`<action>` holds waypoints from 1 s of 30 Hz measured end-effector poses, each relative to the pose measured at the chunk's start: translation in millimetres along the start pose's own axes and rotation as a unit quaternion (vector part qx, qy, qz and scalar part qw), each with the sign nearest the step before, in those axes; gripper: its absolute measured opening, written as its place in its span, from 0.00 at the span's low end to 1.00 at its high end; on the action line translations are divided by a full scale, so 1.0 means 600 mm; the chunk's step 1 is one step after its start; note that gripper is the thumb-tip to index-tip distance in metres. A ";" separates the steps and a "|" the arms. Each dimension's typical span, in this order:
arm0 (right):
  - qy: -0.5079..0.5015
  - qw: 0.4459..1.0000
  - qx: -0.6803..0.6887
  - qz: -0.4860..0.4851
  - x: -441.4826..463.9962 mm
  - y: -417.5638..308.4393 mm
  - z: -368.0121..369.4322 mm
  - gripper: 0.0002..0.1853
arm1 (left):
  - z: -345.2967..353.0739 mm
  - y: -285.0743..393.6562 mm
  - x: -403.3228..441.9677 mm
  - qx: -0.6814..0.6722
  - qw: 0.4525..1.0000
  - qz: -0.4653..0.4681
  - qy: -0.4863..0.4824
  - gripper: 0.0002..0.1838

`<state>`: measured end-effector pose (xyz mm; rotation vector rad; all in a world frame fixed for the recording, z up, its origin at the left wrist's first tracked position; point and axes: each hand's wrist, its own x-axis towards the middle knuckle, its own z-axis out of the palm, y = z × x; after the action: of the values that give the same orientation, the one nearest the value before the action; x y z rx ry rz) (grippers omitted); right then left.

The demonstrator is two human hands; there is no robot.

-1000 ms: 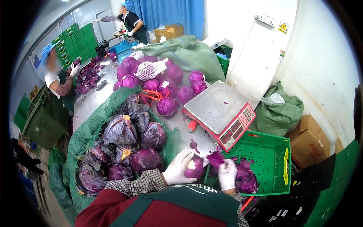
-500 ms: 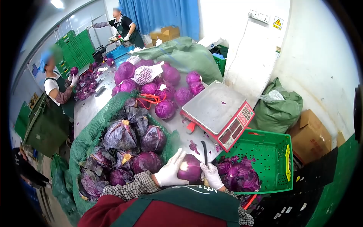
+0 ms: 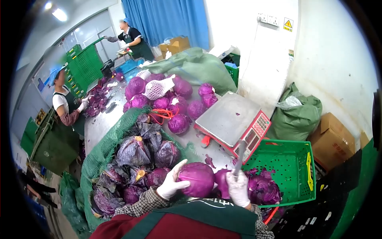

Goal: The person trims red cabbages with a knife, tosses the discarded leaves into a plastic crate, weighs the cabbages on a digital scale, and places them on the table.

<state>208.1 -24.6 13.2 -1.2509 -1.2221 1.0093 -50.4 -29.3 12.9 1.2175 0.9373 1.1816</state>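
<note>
My gloved left hand [image 3: 172, 181] grips a round red cabbage [image 3: 197, 179] from its left side, just in front of my apron. In my gloved right hand [image 3: 238, 189] is a knife [image 3: 240, 157], its blade pointing up and away from me. Between the cabbage and my right hand shows another purple piece [image 3: 223, 184]; whether it is a loose leaf or a second head I cannot tell. To the left, a green mesh sack [image 3: 104, 153] lies open around several untrimmed red cabbages [image 3: 133, 151] with dark outer leaves.
Several trimmed cabbages [image 3: 178, 124] sit farther back on the metal table [image 3: 95, 133]. A red-framed scale [image 3: 227, 119] stands ahead right. Beside my right hand, a green crate [image 3: 292, 159] holds purple leaves [image 3: 264, 189]. Two co-workers [image 3: 68, 99] stand at the far left and back.
The cabbage has turned in my left hand, its pale stem end now out of sight. My right hand has moved right and raised the knife. The nearer co-worker's hands have lowered to the leaves.
</note>
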 end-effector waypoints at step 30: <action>-0.178 0.963 0.044 -0.199 0.032 -0.119 0.081 0.12 | -0.005 -0.069 -0.011 -0.717 0.652 -0.120 -0.215 0.39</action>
<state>156.3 -6.0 82.1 -0.7279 -1.6099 0.9973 -47.9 -33.8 -28.8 -0.0155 -0.3329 0.9035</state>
